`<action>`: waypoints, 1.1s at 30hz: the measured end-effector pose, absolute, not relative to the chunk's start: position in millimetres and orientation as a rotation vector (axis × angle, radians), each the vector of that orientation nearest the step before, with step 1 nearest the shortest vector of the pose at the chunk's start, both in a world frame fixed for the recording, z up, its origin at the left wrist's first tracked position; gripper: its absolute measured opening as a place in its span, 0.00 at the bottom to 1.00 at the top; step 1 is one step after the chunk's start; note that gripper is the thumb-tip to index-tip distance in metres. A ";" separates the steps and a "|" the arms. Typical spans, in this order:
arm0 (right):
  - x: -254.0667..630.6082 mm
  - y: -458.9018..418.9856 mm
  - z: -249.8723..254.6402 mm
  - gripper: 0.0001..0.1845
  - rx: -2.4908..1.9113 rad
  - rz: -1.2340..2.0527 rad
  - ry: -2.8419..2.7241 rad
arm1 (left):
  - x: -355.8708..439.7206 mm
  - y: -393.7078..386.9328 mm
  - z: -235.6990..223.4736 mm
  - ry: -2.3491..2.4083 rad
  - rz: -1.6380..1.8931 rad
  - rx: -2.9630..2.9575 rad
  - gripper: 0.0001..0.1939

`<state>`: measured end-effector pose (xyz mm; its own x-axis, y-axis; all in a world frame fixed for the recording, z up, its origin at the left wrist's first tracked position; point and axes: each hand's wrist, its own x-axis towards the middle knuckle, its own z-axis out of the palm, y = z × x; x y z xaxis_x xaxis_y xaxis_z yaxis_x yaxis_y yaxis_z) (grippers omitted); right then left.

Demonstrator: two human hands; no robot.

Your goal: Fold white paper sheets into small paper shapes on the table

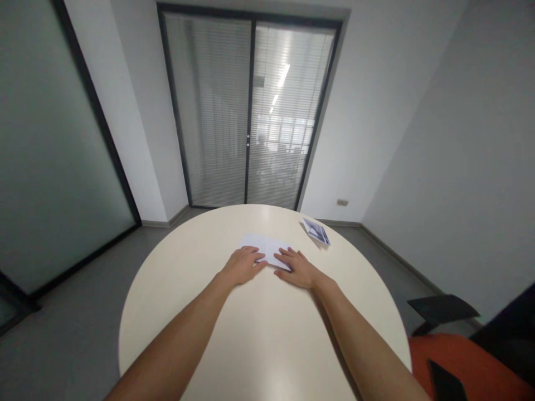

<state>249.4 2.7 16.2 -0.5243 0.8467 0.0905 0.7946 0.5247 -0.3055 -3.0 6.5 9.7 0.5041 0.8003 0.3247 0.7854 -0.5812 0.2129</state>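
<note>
A white sheet of paper (267, 245) lies on the round table, partly covered by both hands. My left hand (244, 264) rests on its left near part, fingers stretched out and pointing right. My right hand (297, 268) lies on the right near part, its fingers spread and pointing left. The thumbs face each other with a small gap between them, close to the sheet's near edge. Neither hand grasps anything. Whether the sheet is folded, I cannot tell.
On the cream round table (267, 334), a folded printed card (316, 231) sits near the far right edge. An orange chair (463, 365) with black armrests stands at the right. Beyond the table is a glass door with blinds (217, 111).
</note>
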 end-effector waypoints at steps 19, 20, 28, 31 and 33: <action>289.2 20.5 10.8 0.25 -1.387 0.528 -2.141 | -18.8 11.3 21.6 1.391 0.583 2.519 0.18; 290.1 20.6 10.8 0.25 -1.387 0.531 -2.127 | -19.7 11.4 22.9 1.384 0.589 2.505 0.17; 294.2 20.8 11.1 0.24 -1.452 0.466 -2.019 | -20.9 11.4 27.7 1.466 0.732 2.393 0.15; 293.4 21.4 12.0 0.23 -1.431 0.455 -1.984 | -20.9 12.5 26.7 1.531 0.856 2.344 0.14; 292.9 22.4 12.8 0.22 -1.427 0.427 -1.956 | -20.8 13.0 27.2 1.570 0.962 2.300 0.14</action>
<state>292.9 22.4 12.8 -0.1771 0.9296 0.3233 0.7104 0.3481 -0.6117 -20.8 13.0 27.2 0.2263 0.8875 0.4014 0.7606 -0.4185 0.4964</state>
